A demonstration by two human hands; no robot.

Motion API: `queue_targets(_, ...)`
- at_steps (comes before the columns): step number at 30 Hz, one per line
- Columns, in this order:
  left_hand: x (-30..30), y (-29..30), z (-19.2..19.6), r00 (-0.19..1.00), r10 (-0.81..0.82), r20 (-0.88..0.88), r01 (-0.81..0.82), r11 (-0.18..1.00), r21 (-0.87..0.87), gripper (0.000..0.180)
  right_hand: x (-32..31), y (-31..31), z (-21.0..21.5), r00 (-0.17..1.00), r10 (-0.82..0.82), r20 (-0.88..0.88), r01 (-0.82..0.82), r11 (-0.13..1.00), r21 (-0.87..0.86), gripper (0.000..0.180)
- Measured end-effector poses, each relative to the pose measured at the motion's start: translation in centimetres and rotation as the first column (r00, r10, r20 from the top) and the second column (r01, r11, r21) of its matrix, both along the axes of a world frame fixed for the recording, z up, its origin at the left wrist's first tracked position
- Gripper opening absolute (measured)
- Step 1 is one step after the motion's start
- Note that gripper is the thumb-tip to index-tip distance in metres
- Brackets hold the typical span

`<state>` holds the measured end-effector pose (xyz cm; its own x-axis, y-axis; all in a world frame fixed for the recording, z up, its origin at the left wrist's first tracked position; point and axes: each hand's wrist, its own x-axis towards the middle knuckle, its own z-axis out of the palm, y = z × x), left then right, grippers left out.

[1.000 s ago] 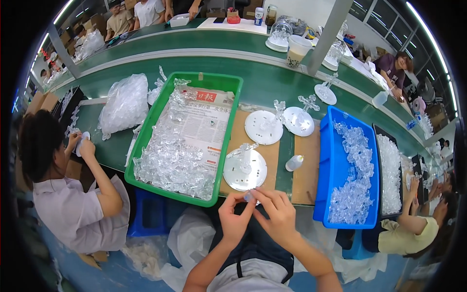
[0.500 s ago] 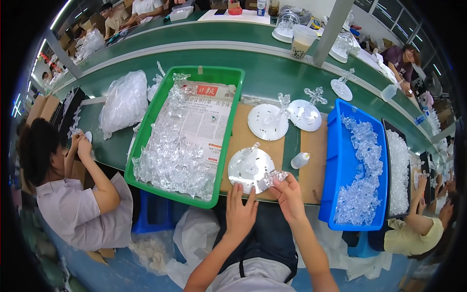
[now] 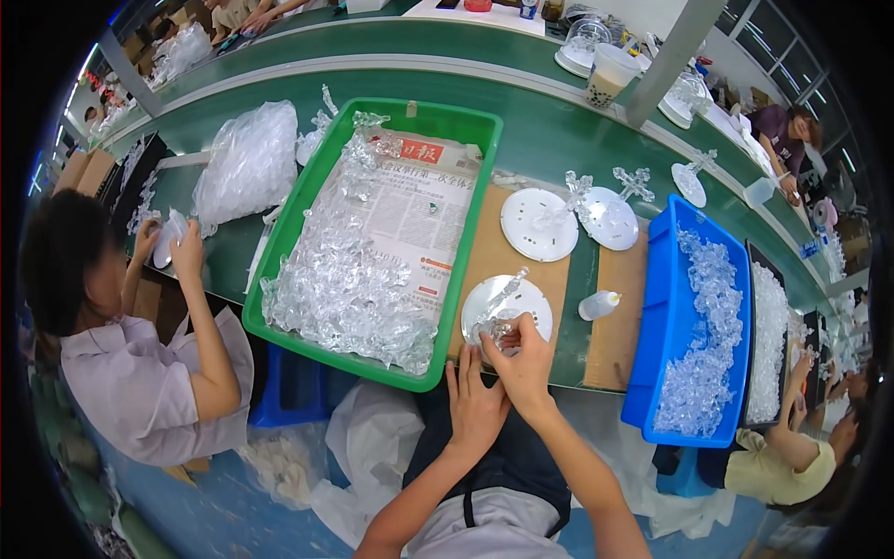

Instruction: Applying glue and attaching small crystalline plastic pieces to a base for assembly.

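My right hand (image 3: pixel 523 368) pinches a small clear plastic piece (image 3: pixel 492 330) over the near part of a round white disc (image 3: pixel 535 300). A clear branching part (image 3: pixel 510 287) lies or stands on that disc, partly hidden by the piece and my fingers. Beside it my left hand (image 3: pixel 475 408) rests at the disc's near edge, fingers stretched out and holding nothing visible; the two hands nearly meet. To the right stands a white squeeze bottle (image 3: pixel 597 306). Farther back, a second white disc (image 3: pixel 528 235) and a third white disc (image 3: pixel 602 229) carry upright clear parts.
A green tray (image 3: pixel 472 224) lined with newspaper holds many clear pieces on the left. On the right, a blue bin (image 3: pixel 652 321) holds more. A plastic-wrapped bundle (image 3: pixel 244 168) lies beyond the tray. Co-workers sit at both sides; a drink cup (image 3: pixel 612 74) stands behind.
My right hand has moved left with the clear piece, from the disc's right edge to its near part, close to my left hand. The whole view has shifted slightly.
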<state>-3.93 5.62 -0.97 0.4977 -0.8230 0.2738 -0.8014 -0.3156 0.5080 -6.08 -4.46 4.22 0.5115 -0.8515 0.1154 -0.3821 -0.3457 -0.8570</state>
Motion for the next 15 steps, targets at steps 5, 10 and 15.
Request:
queue_targets(5, 0.2, -0.1, 0.5, 0.999, 0.018, 0.04, -0.018, 1.0, 0.014, 0.038, 0.0, 0.0, -0.2, 0.997, -0.002, -0.08, -0.01, 0.988, -0.157, 0.028)
queue_targets(10, 0.2, 0.3, 0.3, 0.994, 0.018, 0.108, -0.024, 0.998, 0.058, 0.038, 0.2, 0.3, -0.4, 0.983, 0.067, -0.169, -0.132, 0.906, -0.403, 0.026)
queue_targets(15, 1.4, 1.6, 0.2, 0.99, -0.073, -0.122, 0.061, 0.993, -0.097, 0.043, -0.3, -0.2, -0.8, 0.982, 0.097, -0.163, -0.151, 0.919, -0.363, 0.027)
